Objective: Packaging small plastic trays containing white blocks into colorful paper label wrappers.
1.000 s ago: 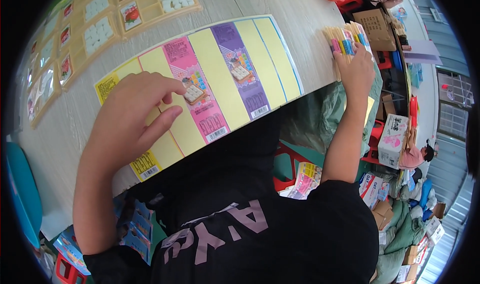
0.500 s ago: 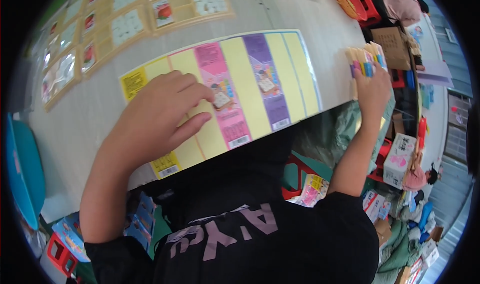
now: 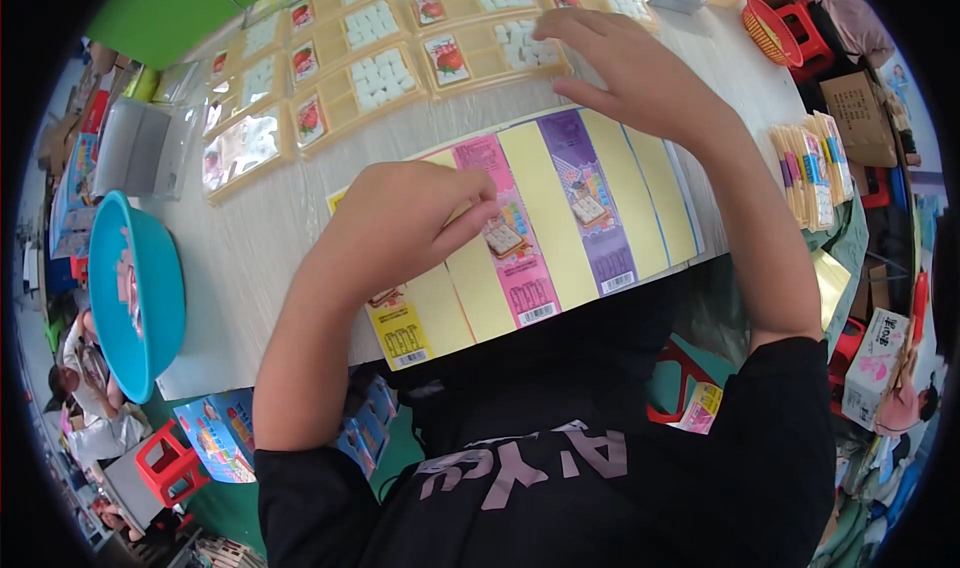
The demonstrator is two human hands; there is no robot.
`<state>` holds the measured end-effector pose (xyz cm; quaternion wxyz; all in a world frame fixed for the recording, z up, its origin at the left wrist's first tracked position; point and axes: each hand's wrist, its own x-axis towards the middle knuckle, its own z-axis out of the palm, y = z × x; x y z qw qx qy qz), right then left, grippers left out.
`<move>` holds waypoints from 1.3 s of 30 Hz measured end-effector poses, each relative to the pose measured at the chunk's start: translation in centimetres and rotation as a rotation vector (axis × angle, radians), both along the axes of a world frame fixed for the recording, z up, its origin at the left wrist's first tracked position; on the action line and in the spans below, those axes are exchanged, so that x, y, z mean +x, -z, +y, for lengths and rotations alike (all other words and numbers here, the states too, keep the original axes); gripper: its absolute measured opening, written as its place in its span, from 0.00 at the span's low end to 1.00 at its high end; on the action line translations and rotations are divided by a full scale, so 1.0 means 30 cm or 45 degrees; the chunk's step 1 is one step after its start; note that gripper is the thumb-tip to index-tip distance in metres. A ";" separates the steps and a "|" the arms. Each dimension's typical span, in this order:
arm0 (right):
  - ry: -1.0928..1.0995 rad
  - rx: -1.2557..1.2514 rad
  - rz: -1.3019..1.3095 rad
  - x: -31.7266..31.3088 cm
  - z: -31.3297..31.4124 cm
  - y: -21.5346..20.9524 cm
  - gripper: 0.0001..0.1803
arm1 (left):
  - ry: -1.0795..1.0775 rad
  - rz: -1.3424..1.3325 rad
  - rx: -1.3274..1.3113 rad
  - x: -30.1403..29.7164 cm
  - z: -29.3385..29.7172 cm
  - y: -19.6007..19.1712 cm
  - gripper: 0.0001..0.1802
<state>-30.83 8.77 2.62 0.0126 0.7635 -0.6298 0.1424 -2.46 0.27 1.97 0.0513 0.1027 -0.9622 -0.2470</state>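
On the table in front of me lies a sheet of pale yellow label strips (image 3: 530, 178) with printed yellow, pink and purple bands. My left hand (image 3: 400, 218) rests over its left part, fingers curled and thumb against the index finger. Whatever they may pinch is hidden. My right hand (image 3: 650, 83) reaches past the sheet, fingers stretched and thumb apart. Its fingertips are over the near right tan tray (image 3: 490, 58), which holds small white tiles (image 3: 525, 48) and a card with a red strawberry (image 3: 446, 60). I cannot tell if they touch the tiles.
Several similar trays (image 3: 350, 113) stand in rows at the back. Stacked narrow packs (image 3: 815, 168) with coloured bands sit at the table's right edge. A turquoise basin (image 3: 150, 298) is at the left edge, near clear plastic covers (image 3: 150, 148). A red basket (image 3: 770, 33) stands far right.
My right hand has left the stacked packs at the right and come over to the tray. My left thumb and index finger have closed together. The view has shifted, showing more at left.
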 end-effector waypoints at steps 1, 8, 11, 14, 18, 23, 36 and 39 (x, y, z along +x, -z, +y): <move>0.027 0.052 0.015 0.018 -0.041 0.003 0.26 | -0.011 0.009 -0.020 0.001 -0.012 -0.014 0.11; -0.092 0.034 0.158 -0.003 -0.059 0.027 0.22 | -0.165 0.058 -0.088 0.028 -0.058 -0.004 0.12; -0.058 0.097 0.128 -0.007 -0.011 -0.001 0.19 | -0.132 0.019 -0.104 0.050 -0.076 -0.004 0.10; -0.075 0.111 0.122 0.001 -0.012 -0.010 0.18 | -0.094 -0.038 -0.060 0.060 -0.082 -0.013 0.08; -0.188 0.023 0.152 -0.005 -0.042 0.016 0.18 | -0.067 -0.050 0.005 0.050 -0.076 -0.004 0.07; -0.094 0.256 -0.034 0.033 -0.086 -0.023 0.20 | -0.057 -0.051 -0.021 0.046 -0.070 -0.012 0.08; -0.026 0.224 -0.309 -0.151 0.222 -0.099 0.27 | -0.288 0.097 -0.356 0.053 -0.078 0.001 0.08; 0.065 0.362 -0.317 -0.158 0.332 -0.089 0.28 | -0.224 0.147 -0.461 0.036 -0.052 0.014 0.07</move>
